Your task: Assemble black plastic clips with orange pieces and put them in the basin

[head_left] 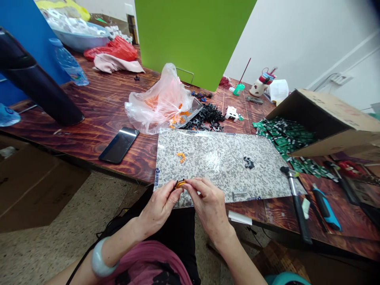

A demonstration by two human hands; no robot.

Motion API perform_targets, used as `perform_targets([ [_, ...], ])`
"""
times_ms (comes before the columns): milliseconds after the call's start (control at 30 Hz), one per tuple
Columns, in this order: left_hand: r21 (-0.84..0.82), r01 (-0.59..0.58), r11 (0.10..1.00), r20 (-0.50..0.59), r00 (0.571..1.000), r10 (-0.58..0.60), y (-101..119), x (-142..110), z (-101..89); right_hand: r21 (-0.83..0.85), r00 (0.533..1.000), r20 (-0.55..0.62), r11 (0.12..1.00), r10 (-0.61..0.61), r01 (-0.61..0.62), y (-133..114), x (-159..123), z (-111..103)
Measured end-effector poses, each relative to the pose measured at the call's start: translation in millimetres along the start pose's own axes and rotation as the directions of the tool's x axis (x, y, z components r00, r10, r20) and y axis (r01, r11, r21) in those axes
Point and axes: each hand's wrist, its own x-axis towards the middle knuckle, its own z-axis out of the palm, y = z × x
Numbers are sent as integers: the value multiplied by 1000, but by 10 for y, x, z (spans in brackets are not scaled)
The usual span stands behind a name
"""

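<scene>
Between my two hands, at the front edge of the speckled mat (202,146), is a small curved orange and black plastic part (180,183). My left hand (162,202) pinches its left end. On its right end the fingers of my right hand (208,202) are closed. Just beyond, a loose orange curved piece (181,157) lies on the mat. A pile of thin clear or silvery slivers (218,157) is spread over the middle. Farther right rests a small black plastic clip (248,162). A short metal pin (239,194) lies near the mat's front edge.
Behind the mat are a plastic bag (166,101) of orange parts and a heap of black parts (209,116). A phone (119,145) lies left. To the right are a cardboard box (326,118) with green circuit boards (279,134), a hammer (297,202) and a blue-handled cutter (326,208).
</scene>
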Motion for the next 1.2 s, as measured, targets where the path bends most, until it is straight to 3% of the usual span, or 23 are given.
perform_targets([
  [333,-9,-15,1000,-12,1000,15,16,-6,-16,60,1000,29,998,5,-7,-2,5,-46],
  [500,33,-64,997,34,997,63,-3,-23,-91,251,977,181,956,111,-155,32,62,-162],
  [667,54,-153,987,125,981,146,5,-35,-158,407,951,294,887,98,-217,89,61,-169],
  [833,72,-217,974,186,962,200,35,-29,-195,426,952,301,887,47,-179,98,9,-128],
  [1200,57,-320,946,254,921,296,10,-59,-208,332,965,234,943,-115,32,37,-101,-137],
])
